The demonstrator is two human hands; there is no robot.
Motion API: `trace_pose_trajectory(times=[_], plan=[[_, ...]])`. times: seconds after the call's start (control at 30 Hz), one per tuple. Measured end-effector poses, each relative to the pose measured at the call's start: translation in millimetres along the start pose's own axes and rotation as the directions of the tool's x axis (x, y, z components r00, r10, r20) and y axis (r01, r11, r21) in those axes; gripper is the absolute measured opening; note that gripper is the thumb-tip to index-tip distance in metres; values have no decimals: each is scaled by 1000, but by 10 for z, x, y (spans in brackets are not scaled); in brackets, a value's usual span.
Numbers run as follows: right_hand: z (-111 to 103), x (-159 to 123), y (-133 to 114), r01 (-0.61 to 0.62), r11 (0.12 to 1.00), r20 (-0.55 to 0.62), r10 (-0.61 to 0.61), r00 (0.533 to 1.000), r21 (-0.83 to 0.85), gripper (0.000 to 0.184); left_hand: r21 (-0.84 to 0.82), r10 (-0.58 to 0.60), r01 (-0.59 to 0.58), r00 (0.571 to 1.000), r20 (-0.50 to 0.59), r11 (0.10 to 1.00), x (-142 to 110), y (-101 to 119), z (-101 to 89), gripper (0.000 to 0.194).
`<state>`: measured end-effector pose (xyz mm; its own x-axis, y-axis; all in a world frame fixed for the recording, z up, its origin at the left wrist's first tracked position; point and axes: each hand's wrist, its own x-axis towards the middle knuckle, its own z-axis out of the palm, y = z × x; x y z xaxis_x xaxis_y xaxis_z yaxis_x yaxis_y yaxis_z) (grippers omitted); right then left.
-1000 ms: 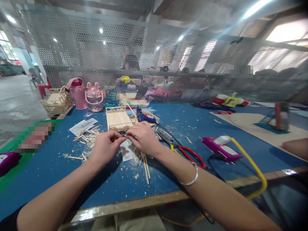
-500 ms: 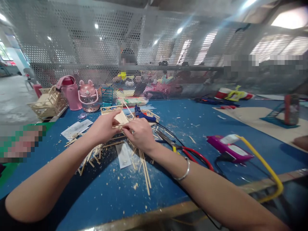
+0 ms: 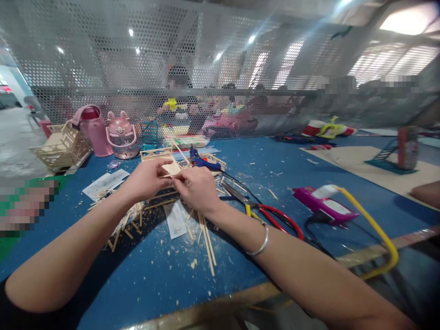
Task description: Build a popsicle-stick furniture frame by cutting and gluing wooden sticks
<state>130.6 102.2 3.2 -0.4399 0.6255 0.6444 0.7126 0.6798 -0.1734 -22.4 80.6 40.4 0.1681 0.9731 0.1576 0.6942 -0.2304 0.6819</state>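
Note:
My left hand [image 3: 148, 178] and my right hand [image 3: 200, 190] meet over the middle of the blue table, fingertips almost touching. Both are closed in a pinch on a thin wooden stick [image 3: 167, 176], most of it hidden by the fingers. Just behind them stands a small frame of pale wooden strips [image 3: 156, 154], partly covered by my left hand. A blue glue gun [image 3: 205, 163] lies beyond my right hand. Scissors with red handles [image 3: 282, 220] rest to the right of my right wrist. Below my hands lie loose sticks [image 3: 207, 245] and a white paper slip [image 3: 175, 222].
Wood chips litter the blue table [image 3: 147, 284]. A pink bottle [image 3: 94, 130], a clear pink-lidded jug [image 3: 122, 137] and a wooden model [image 3: 62, 144] stand at left. A purple tool with a yellow handle [image 3: 325, 204] lies right. Perforated metal screen [image 3: 113, 59] behind.
The view has shifted slightly, so the surroundings sit a little further left. My hands stay together in nearly the same place, still pinching the stick.

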Motion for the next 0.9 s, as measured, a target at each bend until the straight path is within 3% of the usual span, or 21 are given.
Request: trace_pose_trajectory(times=[0.43, 0.6, 0.63, 0.7, 0.77, 0.8, 0.83, 0.9], plan=[[5, -3, -1, 35, 999, -7, -35, 999, -18, 18, 41, 38, -34, 995, -92, 999, 4, 0, 17, 53], [13, -12, 14, 53, 999, -18, -53, 998, -2, 18, -14, 51, -52, 998, -40, 999, 2, -19, -38, 55], [3, -15, 19, 63, 998, -32, -62, 998, 8, 17, -19, 59, -61, 995, -76, 998, -10, -8, -66, 52], [-37, -23, 28, 99, 994, -82, -95, 992, 37, 17, -9, 78, -83, 964, -253, 997, -64, 41, -122, 41], [-99, -36, 25, 150, 986, -156, -138, 978, 73, 19, 10, 93, -99, 886, -455, 995, -163, 121, -149, 31], [-133, -46, 15, 177, 980, -196, -157, 968, 89, 20, 15, 105, -113, 860, -500, 994, -225, 165, -143, 28], [-165, -59, -3, 202, 974, -231, -174, 957, 102, 21, 8, 115, -126, 878, -464, 992, -294, 204, -123, 26], [-216, -96, -58, 247, 960, -283, -203, 937, 130, 20, -88, 85, -115, 953, -292, 989, -433, 257, -47, 24]])
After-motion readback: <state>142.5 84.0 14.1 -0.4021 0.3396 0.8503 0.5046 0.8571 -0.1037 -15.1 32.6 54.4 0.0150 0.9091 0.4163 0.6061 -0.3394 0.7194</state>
